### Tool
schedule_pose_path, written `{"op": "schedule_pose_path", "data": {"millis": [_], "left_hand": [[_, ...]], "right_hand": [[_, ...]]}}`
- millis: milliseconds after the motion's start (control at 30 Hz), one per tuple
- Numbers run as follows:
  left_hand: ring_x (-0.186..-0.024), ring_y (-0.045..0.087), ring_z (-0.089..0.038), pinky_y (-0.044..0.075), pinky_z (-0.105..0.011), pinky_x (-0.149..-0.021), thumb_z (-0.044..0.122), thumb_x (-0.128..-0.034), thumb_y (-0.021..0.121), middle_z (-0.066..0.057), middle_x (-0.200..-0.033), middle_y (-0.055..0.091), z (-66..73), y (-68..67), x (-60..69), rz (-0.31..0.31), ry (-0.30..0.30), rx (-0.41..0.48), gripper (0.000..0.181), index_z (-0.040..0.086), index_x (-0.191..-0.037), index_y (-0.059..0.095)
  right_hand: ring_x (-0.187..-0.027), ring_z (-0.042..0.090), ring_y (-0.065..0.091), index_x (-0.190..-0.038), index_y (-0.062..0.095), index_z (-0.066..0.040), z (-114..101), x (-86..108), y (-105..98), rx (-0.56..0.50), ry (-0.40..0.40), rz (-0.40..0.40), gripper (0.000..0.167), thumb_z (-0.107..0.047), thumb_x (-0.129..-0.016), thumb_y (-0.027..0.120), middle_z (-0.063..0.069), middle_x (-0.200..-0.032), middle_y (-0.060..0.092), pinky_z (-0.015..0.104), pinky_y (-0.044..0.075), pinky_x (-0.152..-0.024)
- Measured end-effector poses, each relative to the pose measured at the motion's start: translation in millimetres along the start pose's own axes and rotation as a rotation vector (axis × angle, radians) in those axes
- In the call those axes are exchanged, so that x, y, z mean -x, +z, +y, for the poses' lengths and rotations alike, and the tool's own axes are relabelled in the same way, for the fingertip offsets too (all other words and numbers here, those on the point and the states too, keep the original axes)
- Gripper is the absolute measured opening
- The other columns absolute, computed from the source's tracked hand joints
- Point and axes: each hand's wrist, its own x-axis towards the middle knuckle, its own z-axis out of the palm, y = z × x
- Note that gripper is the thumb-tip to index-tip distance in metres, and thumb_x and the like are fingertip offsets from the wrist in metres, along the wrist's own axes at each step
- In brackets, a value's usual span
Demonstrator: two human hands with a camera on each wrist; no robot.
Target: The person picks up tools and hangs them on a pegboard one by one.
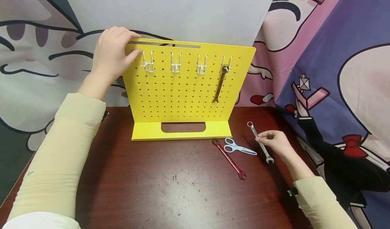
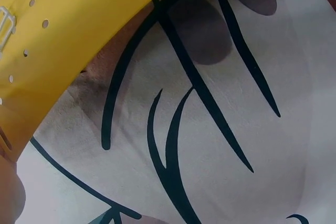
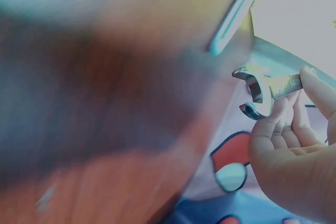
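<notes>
At the top left corner of a yellow pegboard (image 1: 182,109), my left hand (image 1: 111,51) grips the edge, thumb on the front face and the other fingers behind. The left wrist view has the board's edge and part of the thumb (image 2: 9,192). My right hand (image 1: 276,142) pinches a silver combination wrench (image 1: 264,150) mid-shaft, right of the board. Its open end (image 3: 265,93) shows clearly in the right wrist view. A dark, shiny wrench (image 1: 219,85) hangs by its ring from the rightmost white hook (image 1: 230,61).
Light blue scissors (image 1: 243,149) and a red combination wrench (image 1: 229,158) lie on the brown table (image 1: 146,181) before the board. Three white hooks, such as the leftmost hook (image 1: 148,66), hold nothing. A cartoon-printed cloth (image 1: 323,70) stands behind and at the right.
</notes>
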Motion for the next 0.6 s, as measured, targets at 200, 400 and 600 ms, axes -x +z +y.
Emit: {"op": "schedule_pose_path", "data": {"millis": [200, 400, 600], "left_hand": [[-0.119, 0.058, -0.038, 0.043, -0.051, -0.117, 0.013, -0.1002, 0.073, -0.020, -0.126, 0.072, -2.2, 1.9, -0.9, 0.003, -0.019, 0.019, 0.035, 0.003, -0.134, 0.069], [-0.118, 0.057, -0.038, 0.045, -0.051, -0.113, 0.012, -0.1000, 0.073, -0.021, -0.125, 0.071, -1.7, 1.8, 0.4, 0.008, -0.015, 0.043, 0.034, 0.001, -0.132, 0.069], [-0.117, 0.056, -0.037, 0.045, -0.051, -0.110, 0.011, -0.0998, 0.074, -0.020, -0.124, 0.071, -1.7, 1.5, 1.1, 0.012, -0.004, 0.047, 0.033, 0.000, -0.130, 0.069]], "right_hand": [[-0.073, 0.000, 0.059, -0.115, 0.074, 0.011, -24, -5.3, 9, -0.063, -0.030, -0.011, 0.034, -0.016, -0.095, 0.079, -0.013, -0.078, 0.073, 0.024, 0.052, -0.065], [-0.075, 0.002, 0.060, -0.116, 0.074, 0.011, -42, -7.7, 18, -0.103, -0.043, -0.014, 0.034, -0.016, -0.095, 0.079, -0.014, -0.078, 0.071, 0.023, 0.053, -0.069], [-0.083, 0.003, 0.060, -0.117, 0.074, 0.008, -54, -9.4, 26, -0.121, -0.044, -0.010, 0.035, -0.019, -0.095, 0.079, -0.016, -0.082, 0.072, 0.022, 0.052, -0.075]]}}
